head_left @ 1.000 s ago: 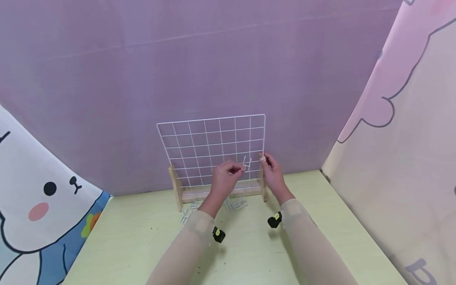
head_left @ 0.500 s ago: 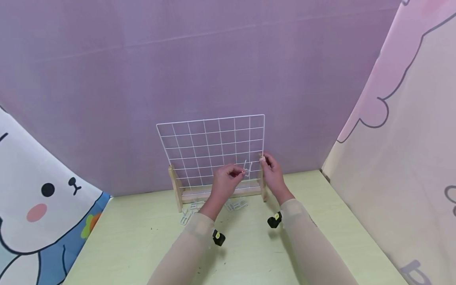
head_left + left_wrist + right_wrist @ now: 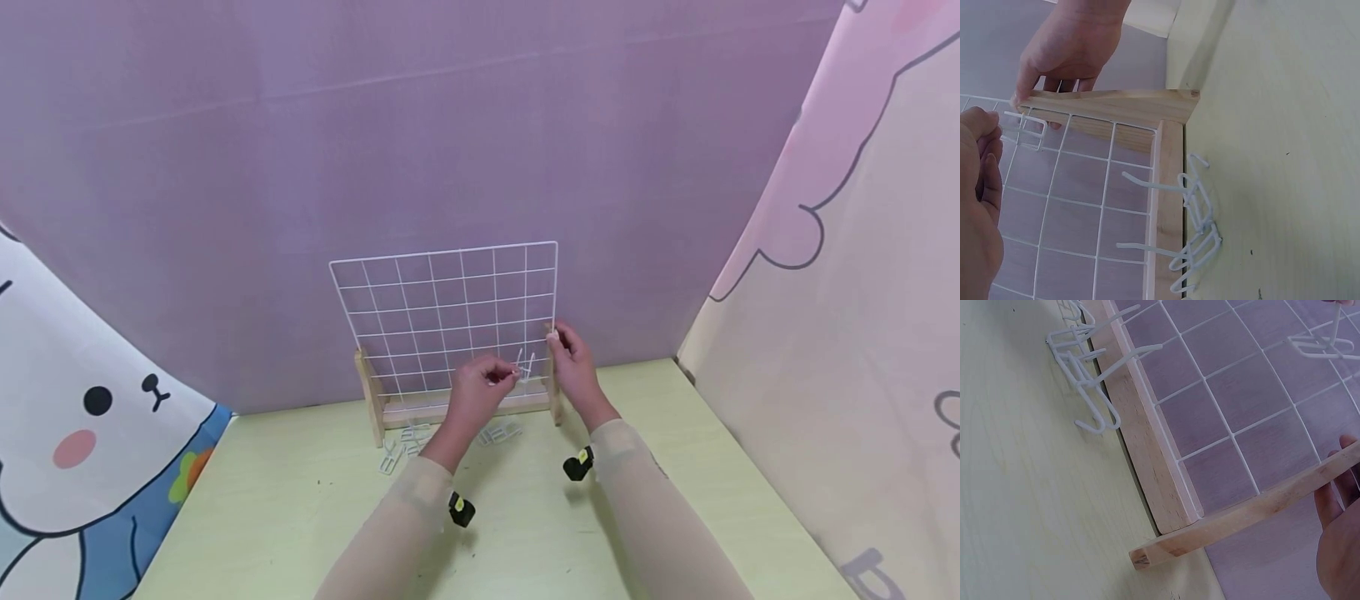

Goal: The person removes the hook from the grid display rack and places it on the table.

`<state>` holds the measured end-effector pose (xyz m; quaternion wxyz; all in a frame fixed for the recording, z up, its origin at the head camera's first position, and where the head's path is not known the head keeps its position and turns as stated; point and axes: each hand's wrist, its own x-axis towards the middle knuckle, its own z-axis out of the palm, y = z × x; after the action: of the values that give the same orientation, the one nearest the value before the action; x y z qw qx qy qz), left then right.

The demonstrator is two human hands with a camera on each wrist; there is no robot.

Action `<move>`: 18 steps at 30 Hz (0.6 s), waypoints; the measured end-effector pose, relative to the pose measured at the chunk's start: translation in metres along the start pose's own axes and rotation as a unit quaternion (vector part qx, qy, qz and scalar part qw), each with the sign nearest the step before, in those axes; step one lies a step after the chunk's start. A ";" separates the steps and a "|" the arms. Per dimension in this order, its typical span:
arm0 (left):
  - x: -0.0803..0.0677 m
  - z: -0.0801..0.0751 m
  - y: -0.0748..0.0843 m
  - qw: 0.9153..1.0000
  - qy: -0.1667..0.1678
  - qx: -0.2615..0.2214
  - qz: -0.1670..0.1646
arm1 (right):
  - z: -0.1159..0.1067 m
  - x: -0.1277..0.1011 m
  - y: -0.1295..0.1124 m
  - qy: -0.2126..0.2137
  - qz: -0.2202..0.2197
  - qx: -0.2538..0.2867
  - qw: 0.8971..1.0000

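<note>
My left hand pinches a small white wire hook by one prong, at the lower right part of a white wire grid panel. In the left wrist view, the hook's wire frame overlaps the grid bars, and the fingers curl close beside it. My right hand grips the top of the right wooden post at the panel's edge, thumb in front and fingers behind. The panel stands upright in its wooden base.
Several more white wire hooks lie on the pale table by the base. Another group of hooks lies near the left wooden post. A purple backdrop rises behind the panel.
My left hand and the hook have moved down a little along the grid and slightly to the right. The right hand has stayed at the post.
</note>
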<state>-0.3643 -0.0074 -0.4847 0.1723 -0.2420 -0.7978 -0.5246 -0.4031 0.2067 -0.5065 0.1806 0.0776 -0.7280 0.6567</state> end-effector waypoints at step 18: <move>-0.020 0.014 -0.007 0.999 -0.040 -0.002 -0.021 | 0.000 -0.001 0.000 0.002 -0.007 0.000 1.000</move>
<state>-0.3521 -0.0009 -0.5058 0.1286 -0.2467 -0.8081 -0.5192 -0.4023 0.2066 -0.5063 0.1864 0.0816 -0.7273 0.6555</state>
